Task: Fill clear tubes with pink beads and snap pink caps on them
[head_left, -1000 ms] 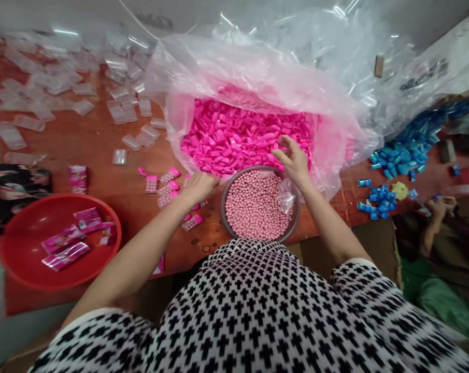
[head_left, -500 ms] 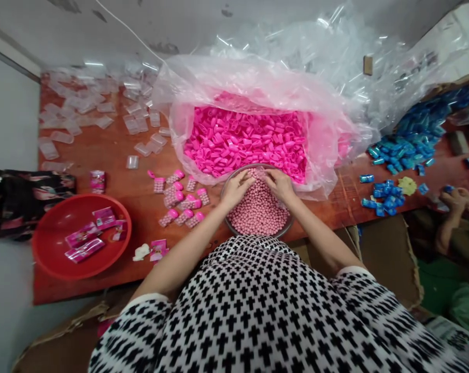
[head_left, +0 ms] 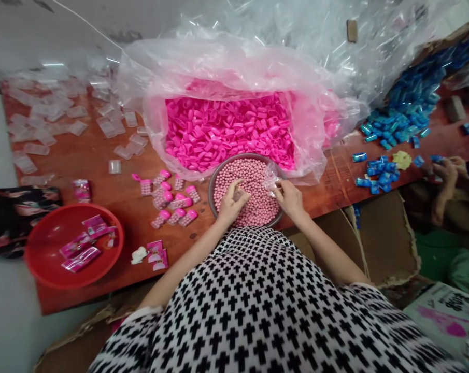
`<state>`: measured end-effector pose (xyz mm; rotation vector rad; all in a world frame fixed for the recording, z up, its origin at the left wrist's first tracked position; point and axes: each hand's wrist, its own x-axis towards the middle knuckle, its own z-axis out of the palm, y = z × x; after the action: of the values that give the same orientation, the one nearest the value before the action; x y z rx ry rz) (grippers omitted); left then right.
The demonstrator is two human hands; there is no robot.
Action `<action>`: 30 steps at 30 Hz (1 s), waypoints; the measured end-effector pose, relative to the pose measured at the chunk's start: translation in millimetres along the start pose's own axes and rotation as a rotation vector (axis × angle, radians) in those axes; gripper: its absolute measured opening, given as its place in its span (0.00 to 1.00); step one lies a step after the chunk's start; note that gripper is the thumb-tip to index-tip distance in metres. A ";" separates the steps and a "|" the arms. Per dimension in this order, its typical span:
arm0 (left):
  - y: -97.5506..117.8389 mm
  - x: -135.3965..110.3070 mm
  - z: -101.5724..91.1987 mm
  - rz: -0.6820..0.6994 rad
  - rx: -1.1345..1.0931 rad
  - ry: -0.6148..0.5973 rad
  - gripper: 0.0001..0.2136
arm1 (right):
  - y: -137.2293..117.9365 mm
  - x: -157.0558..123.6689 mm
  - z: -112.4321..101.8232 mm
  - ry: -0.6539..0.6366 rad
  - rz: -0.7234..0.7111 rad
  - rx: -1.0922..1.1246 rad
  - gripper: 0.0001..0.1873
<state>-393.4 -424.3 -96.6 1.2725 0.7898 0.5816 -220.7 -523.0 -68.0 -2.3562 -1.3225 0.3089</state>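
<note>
A dark-rimmed bowl [head_left: 211, 196] full of pink beads [head_left: 253, 181] stands against the front of my patterned top. Over its left part is my left hand [head_left: 233, 201], palm toward the beads, with thumb and fingers curved and apart. My right hand [head_left: 290, 198] is at the bowl's right rim, its fingertips pinching a small clear plastic container [head_left: 271, 175]. To the left of the bowl lie several bead-filled containers with pink caps [head_left: 180, 201]. Just behind it, a big plastic bag [head_left: 156, 124] lies open, heaped with loose pink caps [head_left: 230, 129].
A red basin [head_left: 40, 259] with pink packets [head_left: 81, 259] sits at the left. Clear empty containers [head_left: 40, 114] are scattered behind it. Blue wrapped pieces [head_left: 385, 176] lie at the right, near another person's hands [head_left: 448, 171]. Cardboard boxes [head_left: 389, 238] stand below the table edge.
My hands have moved apart: the left sits lower over the beads, the right has drawn back to the right rim with the clear container. The whole view has shifted somewhat.
</note>
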 end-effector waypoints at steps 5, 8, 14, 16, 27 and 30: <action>-8.7 11.3 6.0 -0.015 0.086 0.062 0.15 | 7.7 18.4 11.4 -0.072 -0.029 -0.289 0.28; -10.2 12.8 4.4 0.023 0.244 0.129 0.14 | 13.4 18.0 21.7 -0.057 -0.081 -0.229 0.18; -3.7 12.8 3.1 0.159 0.515 0.079 0.08 | 26.1 19.6 28.1 -0.001 -0.158 -0.045 0.11; -2.8 13.6 5.8 0.237 0.626 0.037 0.08 | 20.5 18.8 25.8 -0.007 -0.200 0.021 0.10; -8.9 12.0 5.7 0.243 0.591 0.004 0.17 | 8.1 32.8 1.9 0.057 -0.191 0.210 0.15; -8.9 12.1 5.9 0.213 0.386 0.047 0.25 | 22.4 62.1 1.0 0.063 -0.260 -0.078 0.22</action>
<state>-381.7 -420.5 -107.0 1.7176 0.8367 0.6510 -171.6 -480.2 -78.5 -2.2013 -1.6134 0.1049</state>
